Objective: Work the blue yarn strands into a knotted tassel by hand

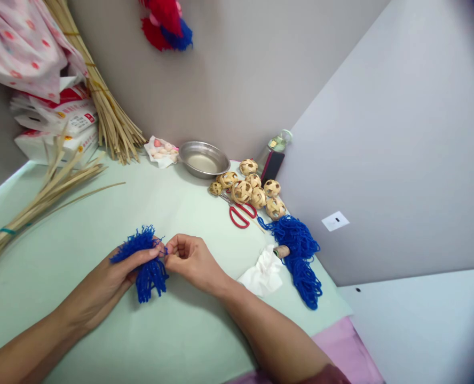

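Pale green counter [101, 330] in a corner; left hand [115, 280] grips blue yarn tassel [147, 261] low-centre; right hand [191, 261] fingers pinch its waist; soft, light, prob. frays; hold at middle.

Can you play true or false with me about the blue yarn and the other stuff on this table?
1. Both hands touch the blue yarn tassel. True: the left hand holds it and the right hand pinches at it.
2. The scissors have green handles. False: they are red.
3. The woven bamboo balls sit beside the metal bowl. True.
4. The loose blue yarn pile is inside the bowl. False: it lies on the table near the white tissue.
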A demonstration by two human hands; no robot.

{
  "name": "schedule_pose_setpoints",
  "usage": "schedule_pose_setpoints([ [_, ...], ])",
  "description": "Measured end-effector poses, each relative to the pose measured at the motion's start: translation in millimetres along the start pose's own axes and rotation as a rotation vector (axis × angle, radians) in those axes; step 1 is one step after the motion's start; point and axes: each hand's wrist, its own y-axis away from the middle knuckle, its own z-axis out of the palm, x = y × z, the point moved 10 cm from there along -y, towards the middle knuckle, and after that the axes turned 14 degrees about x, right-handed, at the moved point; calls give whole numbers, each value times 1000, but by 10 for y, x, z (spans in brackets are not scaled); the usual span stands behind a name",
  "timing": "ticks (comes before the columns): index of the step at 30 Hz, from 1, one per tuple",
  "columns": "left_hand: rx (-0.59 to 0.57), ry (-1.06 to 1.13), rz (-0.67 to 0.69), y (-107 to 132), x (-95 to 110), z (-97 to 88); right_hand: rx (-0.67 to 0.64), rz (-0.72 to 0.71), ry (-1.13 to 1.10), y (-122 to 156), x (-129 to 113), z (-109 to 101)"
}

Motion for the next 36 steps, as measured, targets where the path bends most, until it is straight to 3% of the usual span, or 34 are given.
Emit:
schedule_pose_setpoints([
  [4, -10, 57, 14, 4, 28, 6, -5, -35, -9, -6, -19, 8],
  [9, -142, 18, 101, 33, 91, 104, 9, -18, -25, -29, 24, -28],
  [15, -90, -109, 173, -38, 52, 27, 52, -30, -141, -56, -44, -77],
  [20, -146, -185, 171, -9, -6, 90, 31, -84, -149, -37, -139, -81],
  [25, -67, -74, 155, -27, 79, 29, 90, -145, -59, -47, -156, -170],
  [31, 3, 50, 122, -55, 127, -18, -95, -126, 61, -22, -15, 26],
  [36, 27, 42, 125, -77, 121, -30, -19, -153, 10, -54, -59, -61],
])
